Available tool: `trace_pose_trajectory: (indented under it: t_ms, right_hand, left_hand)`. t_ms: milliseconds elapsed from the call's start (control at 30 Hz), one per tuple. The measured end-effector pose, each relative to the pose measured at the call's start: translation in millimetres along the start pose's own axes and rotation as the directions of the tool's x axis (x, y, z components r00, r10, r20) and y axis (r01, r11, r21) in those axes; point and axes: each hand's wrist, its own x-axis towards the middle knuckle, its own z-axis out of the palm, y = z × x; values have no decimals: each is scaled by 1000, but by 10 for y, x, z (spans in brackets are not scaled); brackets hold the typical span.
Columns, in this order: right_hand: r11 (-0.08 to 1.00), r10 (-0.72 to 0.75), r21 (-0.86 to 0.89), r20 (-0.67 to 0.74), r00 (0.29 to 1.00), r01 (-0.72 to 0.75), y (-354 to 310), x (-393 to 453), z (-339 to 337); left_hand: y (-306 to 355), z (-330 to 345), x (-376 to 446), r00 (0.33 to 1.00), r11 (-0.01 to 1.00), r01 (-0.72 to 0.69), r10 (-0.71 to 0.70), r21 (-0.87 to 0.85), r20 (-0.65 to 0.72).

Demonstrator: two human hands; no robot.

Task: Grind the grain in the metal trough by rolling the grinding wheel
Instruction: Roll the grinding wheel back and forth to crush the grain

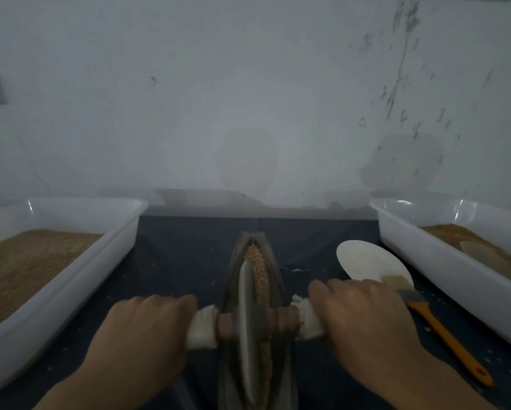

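Note:
A narrow boat-shaped metal trough (275, 270) runs away from me along the middle of the dark mat. Brown grain (258, 272) lies along its groove. The grey grinding wheel (250, 327) stands on edge in the trough, on a wooden axle (282, 319) with white cloth wrapped round both ends. My left hand (147, 327) grips the left cloth-wrapped handle and my right hand (358, 318) grips the right one, one hand on each side of the wheel.
A white plastic tub (79, 291) holding brown grain stands at the left. A second white tub (443, 261) with some grain stands at the right. Between trough and right tub lie a white dish (363, 258) and an orange-handled brush (437, 324). A wall rises close behind.

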Motion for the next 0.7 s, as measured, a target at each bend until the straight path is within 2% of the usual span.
trace_pose_trajectory:
  t_ms: [100, 267, 400, 533, 700]
  right_hand:
    - [999, 35, -10, 45, 998, -35, 25, 101, 92]
    - [990, 132, -66, 153, 979, -124, 181, 558, 514]
    - [979, 198, -76, 132, 971, -189, 242, 725, 692]
    - [985, 170, -7, 162, 972, -171, 196, 599, 543]
    - [999, 31, 8, 114, 993, -32, 28, 168, 91]
  left_hand:
    - [0, 77, 103, 996, 997, 69, -66, -43, 55]
    - [-66, 361, 607, 995, 996, 77, -73, 54, -72]
    - [-107, 422, 930, 993, 990, 74, -61, 120, -105]
    - [-71, 352, 772, 996, 994, 41, -33, 102, -79]
    - [-46, 152, 154, 1000, 999, -3, 3, 51, 5]
